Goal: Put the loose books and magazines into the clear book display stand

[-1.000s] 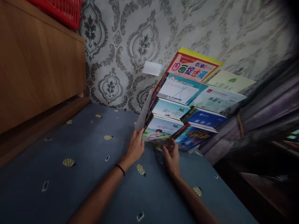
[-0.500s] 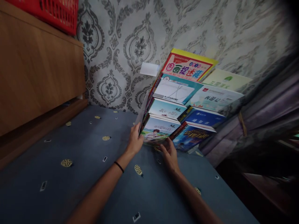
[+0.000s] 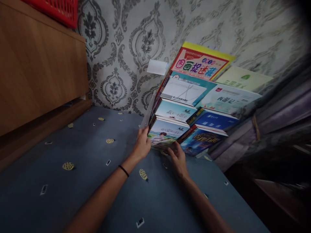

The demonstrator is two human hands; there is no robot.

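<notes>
Several books stand in two stepped columns in a rack with a clear side panel (image 3: 148, 111). At the front left is a book with a figure in a green landscape on its cover (image 3: 165, 131). My left hand (image 3: 142, 144) closes round its lower left edge, fingers along the side and partly hidden. At its lower right corner is my right hand (image 3: 179, 158), thumb and fingers apart, fingertips touching the book's lower edge. Right of it leans a dark blue book with gold lettering (image 3: 201, 140). A yellow-and-red book (image 3: 196, 61) rises at the back.
The rack rests on a blue pineapple-print cloth (image 3: 87, 194), near a patterned wall (image 3: 116, 64). A white card (image 3: 157, 67) sticks out at the rack's upper left. A wooden cabinet (image 3: 43, 71) with a red basket (image 3: 58, 11) stands left; a tied purple curtain (image 3: 238, 149) hangs right.
The view has shifted slightly, so the books appear a little higher and further right. Both hands stay at the front-left book's lower part.
</notes>
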